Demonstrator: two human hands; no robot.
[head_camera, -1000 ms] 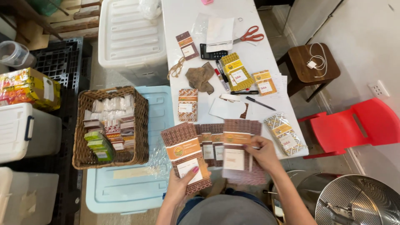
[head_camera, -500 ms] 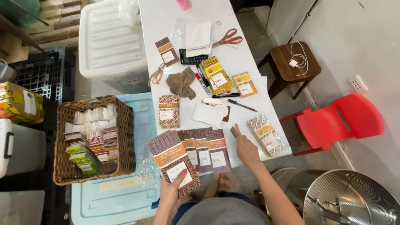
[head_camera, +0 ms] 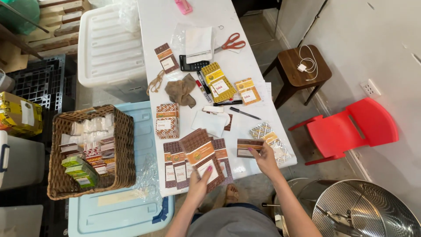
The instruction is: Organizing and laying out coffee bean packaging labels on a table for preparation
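Item: flat brown-and-orange patterned card packet, pinched in my left hand over the white surface; right hand pinches a small brown packet beside it. Light, stiff I judge; grip edges.

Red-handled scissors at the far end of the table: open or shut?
Shut. The scissors lie flat on the white table, blades together, handles side by side.

Glossy patterned brown paper packets lie on a smooth white surface, lower centre; rough woven brown wicker basket left; shiny perforated round metal drum lower right.
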